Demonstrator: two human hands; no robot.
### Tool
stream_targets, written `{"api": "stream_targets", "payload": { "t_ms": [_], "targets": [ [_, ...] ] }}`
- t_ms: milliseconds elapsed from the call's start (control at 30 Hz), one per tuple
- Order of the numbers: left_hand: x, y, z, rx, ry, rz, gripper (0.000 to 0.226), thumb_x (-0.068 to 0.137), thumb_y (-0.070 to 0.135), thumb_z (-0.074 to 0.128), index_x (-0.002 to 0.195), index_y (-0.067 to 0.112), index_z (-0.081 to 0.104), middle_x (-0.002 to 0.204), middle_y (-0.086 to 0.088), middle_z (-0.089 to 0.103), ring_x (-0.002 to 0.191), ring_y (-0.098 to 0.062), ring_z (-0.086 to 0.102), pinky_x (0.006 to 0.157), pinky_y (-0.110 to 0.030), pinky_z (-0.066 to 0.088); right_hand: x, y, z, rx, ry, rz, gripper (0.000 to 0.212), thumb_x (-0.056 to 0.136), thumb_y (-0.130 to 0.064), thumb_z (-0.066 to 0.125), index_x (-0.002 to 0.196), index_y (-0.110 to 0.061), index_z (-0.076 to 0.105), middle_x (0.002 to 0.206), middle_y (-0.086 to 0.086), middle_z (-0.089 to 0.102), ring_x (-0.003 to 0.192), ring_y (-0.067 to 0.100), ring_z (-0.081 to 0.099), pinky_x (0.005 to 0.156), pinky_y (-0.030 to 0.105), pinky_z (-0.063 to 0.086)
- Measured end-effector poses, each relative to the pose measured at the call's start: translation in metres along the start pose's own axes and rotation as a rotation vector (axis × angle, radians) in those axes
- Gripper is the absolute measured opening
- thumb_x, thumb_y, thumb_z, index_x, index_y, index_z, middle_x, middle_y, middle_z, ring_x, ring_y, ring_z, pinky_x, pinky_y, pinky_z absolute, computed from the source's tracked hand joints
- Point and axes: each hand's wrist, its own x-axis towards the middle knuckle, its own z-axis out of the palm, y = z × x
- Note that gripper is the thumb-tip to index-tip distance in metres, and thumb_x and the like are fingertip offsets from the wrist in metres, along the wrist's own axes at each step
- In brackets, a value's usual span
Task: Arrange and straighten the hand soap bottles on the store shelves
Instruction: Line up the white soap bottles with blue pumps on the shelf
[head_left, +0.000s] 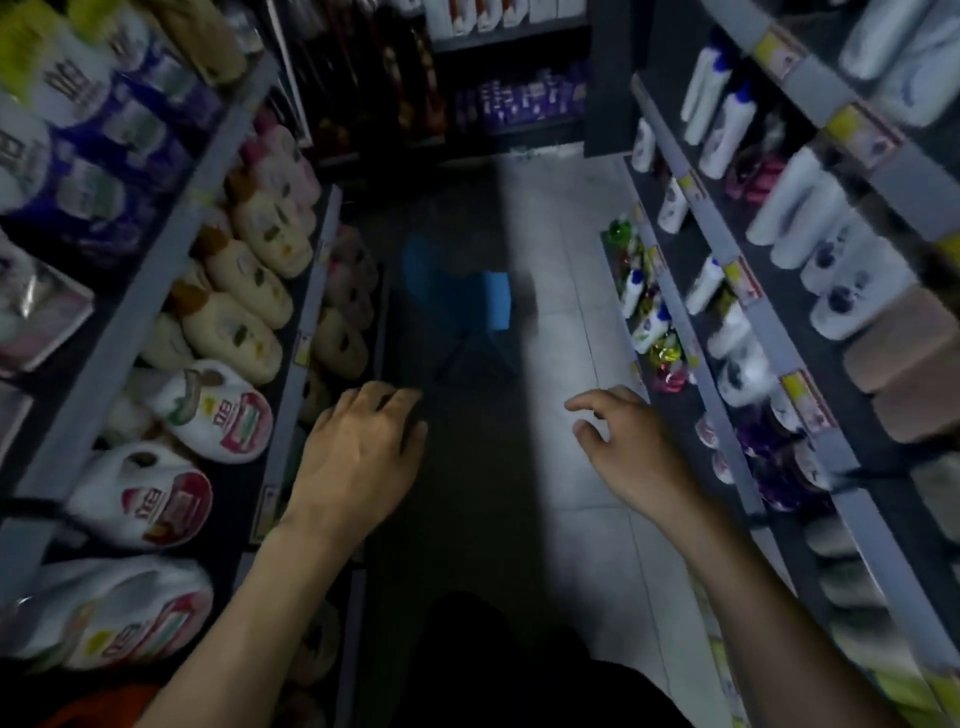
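right hand (623, 447), fingers loosely apart and empty, hangs nearer the hand soap bottles (641, 306) standing at its twelve o'clock.

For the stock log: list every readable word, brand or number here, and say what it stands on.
"立白": on the white pouches, left shelf, and the blue-and-white packs above.
Shelf price tags: too blurred to read.
Labels on the white bottles, right shelves: too blurred.
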Motion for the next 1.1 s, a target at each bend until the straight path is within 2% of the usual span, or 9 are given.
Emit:
{"api": "stream_targets", "payload": {
  "t_ms": [267, 467, 633, 833, 967, 1100],
  "targets": [
    [0.177, -0.043, 0.037, -0.083, 0.002, -0.052, 0.040, 0.091, 0.034, 0.053, 0.129, 0.019, 0.054, 0.122, -0.007, 0.058, 0.112, -0.029, 0.053, 0.085, -0.044, 0.050, 0.193, -0.012, 0.001, -0.092, -0.100, -0.047, 0.027, 0.094, -0.023, 0.053, 0.120, -0.026, 0.061, 0.120, 0.000, 0.053, 0.106, 0.017, 0.057, 0.091, 0.032, 0.047],
    [0.339, -0.068, 0.043, -0.118, -0.031, 0.007, 0.041, 0.091, 0.035, 0.052, 0.129, 0.021, 0.054, 0.122, -0.006, 0.058, 0.112, -0.027, 0.052, 0.087, -0.043, 0.049, 0.320, -0.030, -0.024, -0.121, -0.080, -0.008, 0.027, 0.093, -0.022, 0.055, 0.118, -0.026, 0.061, 0.118, -0.001, 0.055, 0.107, 0.016, 0.058, 0.092, 0.032, 0.048],
    [0.470, -0.040, 0.040, -0.143, -0.060, 0.186, 0.039, 0.091, 0.032, 0.053, 0.127, 0.018, 0.056, 0.122, -0.007, 0.057, 0.110, -0.028, 0.052, 0.088, -0.042, 0.049, 0.396, -0.013, -0.067, -0.104, 0.031, 0.115, 0.027, 0.093, -0.019, 0.055, 0.119, -0.022, 0.062, 0.118, 0.002, 0.057, 0.103, 0.014, 0.057, 0.085, 0.019, 0.040],
    [0.596, 0.001, 0.054, -0.156, -0.104, 0.322, 0.033, 0.087, 0.026, 0.057, 0.118, 0.015, 0.060, 0.110, -0.011, 0.060, 0.101, -0.032, 0.055, 0.080, -0.041, 0.048, 0.475, 0.031, -0.107, -0.042, 0.077, 0.253, 0.029, 0.096, -0.018, 0.053, 0.123, -0.018, 0.061, 0.126, 0.004, 0.056, 0.113, 0.018, 0.056, 0.097, 0.028, 0.045],
    [0.680, 0.037, 0.067, -0.110, -0.142, 0.372, 0.042, 0.088, 0.031, 0.051, 0.128, 0.021, 0.054, 0.119, -0.008, 0.059, 0.103, -0.030, 0.055, 0.082, -0.040, 0.047, 0.549, 0.067, -0.136, 0.036, 0.153, 0.241, 0.027, 0.095, -0.016, 0.054, 0.121, -0.019, 0.062, 0.124, 0.002, 0.059, 0.111, 0.015, 0.057, 0.090, 0.019, 0.041],
    [0.760, 0.071, 0.063, -0.030, -0.186, 0.385, 0.044, 0.092, 0.038, 0.044, 0.135, 0.028, 0.045, 0.128, -0.004, 0.053, 0.111, -0.026, 0.052, 0.090, -0.040, 0.045, 0.618, 0.088, -0.165, 0.103, 0.188, 0.243, 0.026, 0.095, -0.016, 0.053, 0.118, -0.020, 0.063, 0.119, 0.001, 0.062, 0.102, 0.013, 0.059, 0.082, 0.019, 0.041]
  ]
}}
